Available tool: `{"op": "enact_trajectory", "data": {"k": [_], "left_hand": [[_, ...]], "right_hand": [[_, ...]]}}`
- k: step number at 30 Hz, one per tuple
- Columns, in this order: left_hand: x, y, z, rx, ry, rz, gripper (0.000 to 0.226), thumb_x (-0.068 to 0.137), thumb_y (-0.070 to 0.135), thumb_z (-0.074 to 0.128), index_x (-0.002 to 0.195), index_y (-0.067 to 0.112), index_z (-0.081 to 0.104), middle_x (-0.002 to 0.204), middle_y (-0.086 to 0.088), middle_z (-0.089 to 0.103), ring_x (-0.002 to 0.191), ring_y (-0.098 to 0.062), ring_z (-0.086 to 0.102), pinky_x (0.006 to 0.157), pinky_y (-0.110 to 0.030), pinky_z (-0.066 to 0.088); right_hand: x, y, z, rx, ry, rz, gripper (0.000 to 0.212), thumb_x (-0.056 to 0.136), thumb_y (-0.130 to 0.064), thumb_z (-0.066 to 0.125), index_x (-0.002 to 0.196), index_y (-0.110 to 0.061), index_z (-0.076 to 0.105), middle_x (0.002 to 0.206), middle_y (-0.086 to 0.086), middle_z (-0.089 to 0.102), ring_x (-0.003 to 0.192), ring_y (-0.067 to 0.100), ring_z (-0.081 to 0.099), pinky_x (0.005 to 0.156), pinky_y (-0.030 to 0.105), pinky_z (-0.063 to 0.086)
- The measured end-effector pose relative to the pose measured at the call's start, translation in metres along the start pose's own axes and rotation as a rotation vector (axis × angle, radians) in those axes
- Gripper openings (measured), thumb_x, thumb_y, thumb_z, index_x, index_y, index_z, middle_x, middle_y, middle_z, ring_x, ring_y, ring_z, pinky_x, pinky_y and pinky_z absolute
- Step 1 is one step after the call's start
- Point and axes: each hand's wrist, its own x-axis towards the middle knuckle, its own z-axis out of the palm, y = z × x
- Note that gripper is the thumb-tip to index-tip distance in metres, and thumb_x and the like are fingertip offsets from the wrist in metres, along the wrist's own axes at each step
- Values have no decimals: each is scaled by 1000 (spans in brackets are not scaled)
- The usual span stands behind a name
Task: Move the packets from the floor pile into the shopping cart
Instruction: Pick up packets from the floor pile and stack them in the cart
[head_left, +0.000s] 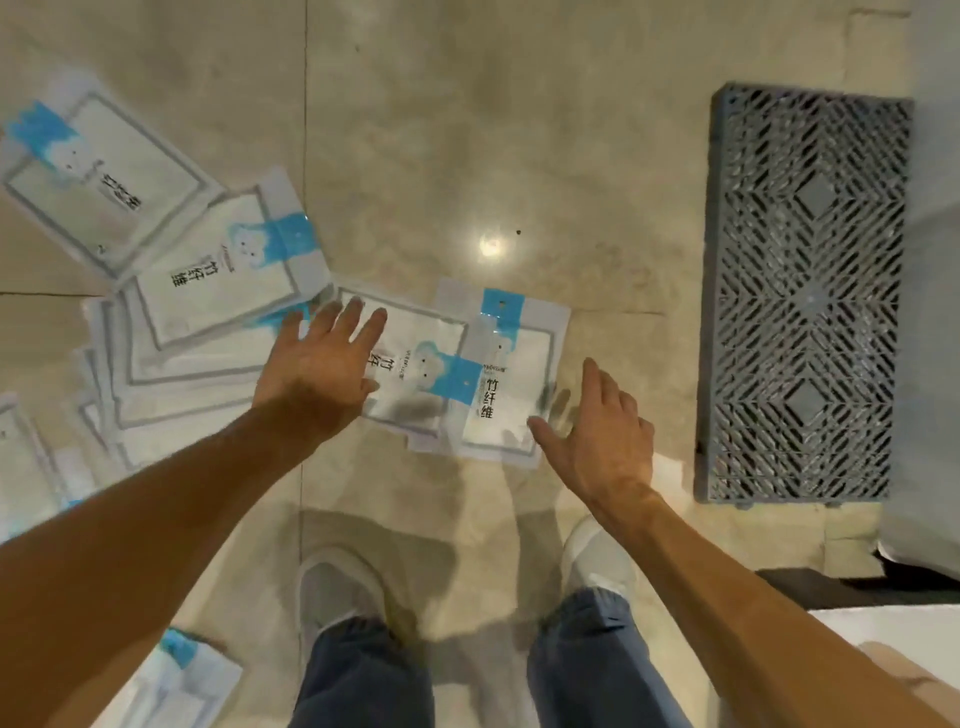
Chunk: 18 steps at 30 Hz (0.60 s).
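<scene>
Two hands, left and right, fingers spread and holding nothing, reach for two overlapping packets at twelve o'clock on the floor; gripping them likely comes next.

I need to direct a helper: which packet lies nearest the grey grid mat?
Start at the grey grid mat on the right and look left across the bare floor. The first packet is it, beside the right hand. Unlike its neighbours, its blue tab points away from the person.
</scene>
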Motion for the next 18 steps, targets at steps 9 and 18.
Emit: {"op": "enact_trajectory", "data": {"k": [9, 18], "left_hand": [[106, 11, 68, -29, 67, 102, 98, 75, 42, 86, 151, 11, 32, 152, -16, 38, 139, -37, 35, 113, -55, 28], [103, 8, 44, 187, -34, 170, 64, 74, 76, 65, 103, 19, 69, 92, -1, 55, 101, -26, 52, 93, -43, 30]], "right_hand": [[83, 3, 101, -8, 181, 142, 98, 74, -81, 67, 133, -6, 41, 128, 11, 49, 117, 29, 50, 94, 45, 49], [87, -2, 103, 940, 35, 292, 32, 81, -18, 86, 100, -15, 61, 103, 5, 73, 94, 26, 72, 88, 48, 60]]}}
